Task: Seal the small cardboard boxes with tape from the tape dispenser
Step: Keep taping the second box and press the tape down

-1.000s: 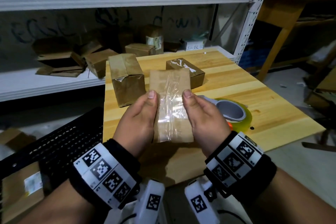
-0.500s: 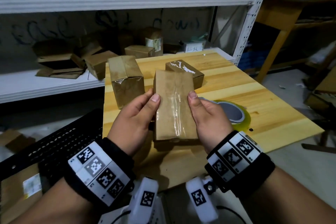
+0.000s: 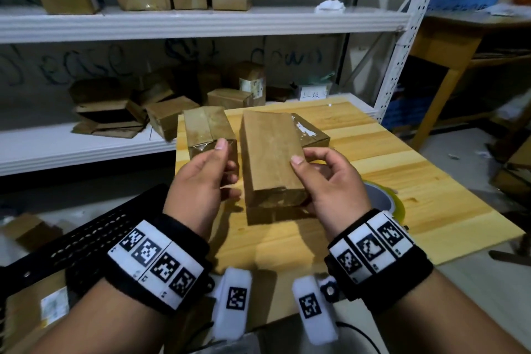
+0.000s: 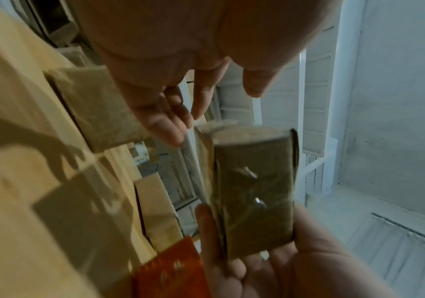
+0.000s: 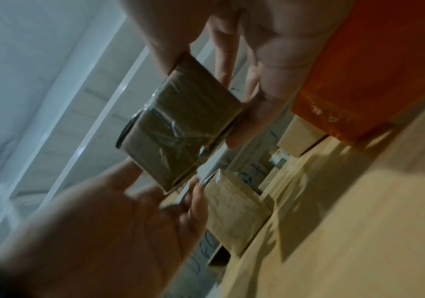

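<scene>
Cardboard, brown and plain, makes up the small oblong box [image 3: 270,158] held above the pale wooden counter [image 3: 402,181], its long plain face turned up toward the head camera. The right hand [image 3: 330,181] has hold of it: the thumb lies on the upper face near the right edge, and the fingers curl round the far side and beneath. The wrist views show clear glossy tape [image 5: 178,129] wrinkled across the underside and end of the box. The left hand [image 3: 204,181] is off the box, just beside its left edge, fingers loosely spread and thumb raised, gripping nothing.

On the counter behind the left hand stands a second brown cardboard box [image 3: 208,132], with shiny tape over its near end. Behind the held box, partly hidden by it, lies a third brown box [image 3: 311,132] with torn white label scraps on its top. The roll of yellowish clear tape on its grey dispenser [image 3: 382,201] lies on the counter to the right, mostly hidden by the right wrist; an orange part [image 5: 374,66] of it shows in the wrist views.

Behind the counter, white metal shelves [image 3: 201,23] carry more brown cardboard boxes, some standing and some collapsed. A black perforated crate [image 3: 71,241] sits low at the left.
</scene>
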